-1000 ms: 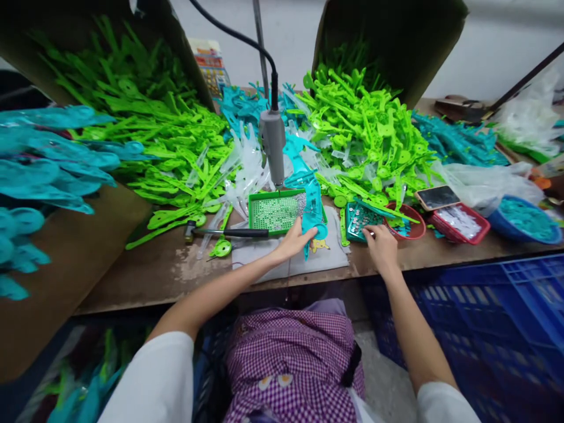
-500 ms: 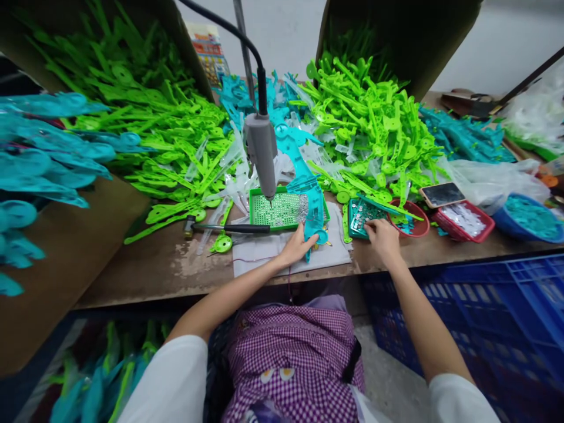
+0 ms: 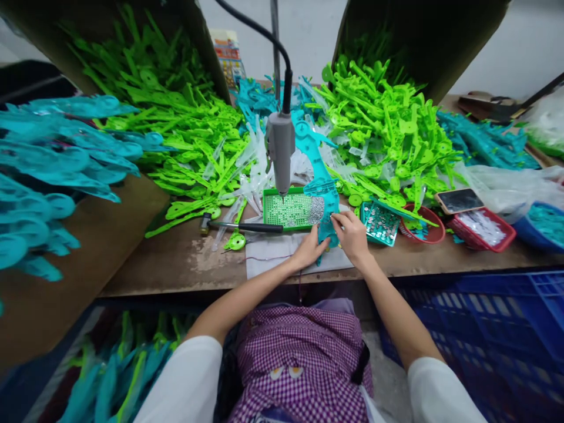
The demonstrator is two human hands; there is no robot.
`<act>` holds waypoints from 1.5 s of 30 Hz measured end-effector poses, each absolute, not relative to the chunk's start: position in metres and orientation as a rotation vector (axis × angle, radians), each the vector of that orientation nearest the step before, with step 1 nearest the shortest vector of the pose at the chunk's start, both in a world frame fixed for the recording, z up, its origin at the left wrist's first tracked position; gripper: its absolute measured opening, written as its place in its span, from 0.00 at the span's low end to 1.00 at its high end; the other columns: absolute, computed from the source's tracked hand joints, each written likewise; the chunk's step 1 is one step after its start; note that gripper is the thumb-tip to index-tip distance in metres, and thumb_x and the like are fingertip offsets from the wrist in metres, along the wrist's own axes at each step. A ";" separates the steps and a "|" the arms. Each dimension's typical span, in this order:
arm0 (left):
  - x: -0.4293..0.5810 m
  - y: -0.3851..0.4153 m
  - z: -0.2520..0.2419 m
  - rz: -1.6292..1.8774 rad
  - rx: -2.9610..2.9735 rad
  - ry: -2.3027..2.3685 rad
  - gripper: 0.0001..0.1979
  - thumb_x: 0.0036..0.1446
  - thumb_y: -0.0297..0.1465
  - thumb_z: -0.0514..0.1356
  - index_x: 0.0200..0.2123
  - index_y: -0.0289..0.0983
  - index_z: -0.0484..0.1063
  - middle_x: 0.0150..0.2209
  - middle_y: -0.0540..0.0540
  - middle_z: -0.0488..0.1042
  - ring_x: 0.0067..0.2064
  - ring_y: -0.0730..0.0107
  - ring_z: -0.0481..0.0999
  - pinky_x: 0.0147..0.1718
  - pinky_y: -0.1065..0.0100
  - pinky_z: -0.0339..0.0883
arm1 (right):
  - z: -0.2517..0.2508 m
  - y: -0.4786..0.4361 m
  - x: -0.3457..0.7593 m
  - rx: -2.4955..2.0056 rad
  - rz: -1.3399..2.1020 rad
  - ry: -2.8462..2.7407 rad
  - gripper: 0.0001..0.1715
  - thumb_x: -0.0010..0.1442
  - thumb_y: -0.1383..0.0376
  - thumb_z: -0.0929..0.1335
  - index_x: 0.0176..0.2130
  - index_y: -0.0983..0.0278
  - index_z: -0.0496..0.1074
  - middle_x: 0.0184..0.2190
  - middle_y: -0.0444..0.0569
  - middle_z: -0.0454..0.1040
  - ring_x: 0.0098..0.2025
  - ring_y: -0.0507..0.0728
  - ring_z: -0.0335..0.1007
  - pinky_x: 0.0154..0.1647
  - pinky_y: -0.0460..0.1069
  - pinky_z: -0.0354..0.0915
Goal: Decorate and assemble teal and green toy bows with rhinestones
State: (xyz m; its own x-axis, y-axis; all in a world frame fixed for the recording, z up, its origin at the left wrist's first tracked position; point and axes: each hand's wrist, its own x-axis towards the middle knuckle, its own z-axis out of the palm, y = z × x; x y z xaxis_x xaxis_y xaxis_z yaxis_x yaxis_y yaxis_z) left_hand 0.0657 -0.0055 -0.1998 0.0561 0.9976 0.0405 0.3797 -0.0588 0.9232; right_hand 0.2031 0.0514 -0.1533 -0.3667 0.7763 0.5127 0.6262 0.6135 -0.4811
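Observation:
My left hand (image 3: 309,249) is closed on the lower end of a long blue plastic part (image 3: 321,167), which lies tilted over the right end of a green tray (image 3: 273,228) of small metal pieces. My right hand (image 3: 350,234) is at the blue part's right edge, thumb and fingertips pinched together; whatever they pinch is too small to make out. A grey electric screwdriver (image 3: 281,147) hangs upright above the green tray, its bit pointing down. Beside my right hand stands a teal tray (image 3: 379,226) of shiny flat discs.
A hammer (image 3: 247,227) lies left of the white cloth (image 3: 264,255). Green plastic parts (image 3: 189,135) heap on both sides. To the right are a red bowl (image 3: 434,235), a phone (image 3: 459,201) on a red basket (image 3: 504,241), and a blue bowl (image 3: 524,226).
My right hand has moved left from the teal tray of discs to the blue plastic part. My left hand still holds that part. The whole view has shifted slightly.

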 end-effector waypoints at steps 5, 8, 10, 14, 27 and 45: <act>0.065 -0.006 -0.198 0.958 1.574 1.449 0.21 0.60 0.37 0.54 0.54 0.34 0.58 0.34 0.44 0.73 0.35 0.59 0.74 0.40 0.61 0.68 | -0.150 0.054 0.202 -1.137 0.209 -2.163 0.18 0.67 0.60 0.59 0.41 0.64 0.75 0.37 0.56 0.74 0.41 0.60 0.70 0.44 0.55 0.67; 0.064 -0.006 -0.200 0.964 1.591 1.443 0.20 0.61 0.37 0.54 0.53 0.35 0.58 0.36 0.43 0.74 0.37 0.58 0.74 0.41 0.60 0.68 | -0.146 0.049 0.205 -1.149 0.362 -2.056 0.16 0.65 0.58 0.61 0.43 0.63 0.74 0.36 0.54 0.74 0.37 0.58 0.71 0.42 0.54 0.68; 0.064 -0.006 -0.201 0.991 1.604 1.404 0.21 0.61 0.38 0.54 0.54 0.36 0.58 0.40 0.42 0.74 0.40 0.58 0.75 0.43 0.59 0.68 | -0.146 0.041 0.209 -1.176 0.498 -1.864 0.17 0.63 0.56 0.64 0.46 0.63 0.72 0.36 0.52 0.75 0.35 0.56 0.71 0.40 0.54 0.69; 0.063 -0.006 -0.202 1.010 1.595 1.377 0.22 0.61 0.39 0.54 0.55 0.36 0.58 0.44 0.40 0.74 0.42 0.57 0.75 0.43 0.59 0.68 | -0.147 0.024 0.199 -1.240 0.678 -1.343 0.23 0.59 0.53 0.66 0.48 0.65 0.70 0.37 0.52 0.75 0.36 0.57 0.73 0.39 0.54 0.72; 0.064 -0.007 -0.201 1.043 1.540 1.415 0.19 0.60 0.38 0.55 0.52 0.36 0.60 0.43 0.42 0.75 0.42 0.60 0.74 0.45 0.61 0.66 | -0.178 0.001 0.234 -1.351 1.038 -1.332 0.20 0.53 0.51 0.70 0.36 0.65 0.73 0.26 0.46 0.75 0.25 0.53 0.70 0.31 0.51 0.69; 0.065 -0.006 -0.201 1.016 1.560 1.465 0.18 0.60 0.39 0.55 0.49 0.36 0.61 0.37 0.45 0.73 0.36 0.64 0.73 0.38 0.65 0.66 | -0.200 0.015 0.269 -1.303 0.672 -2.298 0.11 0.60 0.60 0.64 0.35 0.62 0.73 0.32 0.50 0.75 0.33 0.57 0.72 0.36 0.51 0.66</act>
State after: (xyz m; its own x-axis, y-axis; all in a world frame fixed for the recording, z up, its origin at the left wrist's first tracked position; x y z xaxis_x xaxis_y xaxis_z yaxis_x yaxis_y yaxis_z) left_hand 0.0646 -0.0065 -0.2013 0.0277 0.9982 0.0531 0.3997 -0.0598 0.9147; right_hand 0.2691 0.0155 -0.1998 -0.4771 0.8713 0.1151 0.6722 0.4460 -0.5910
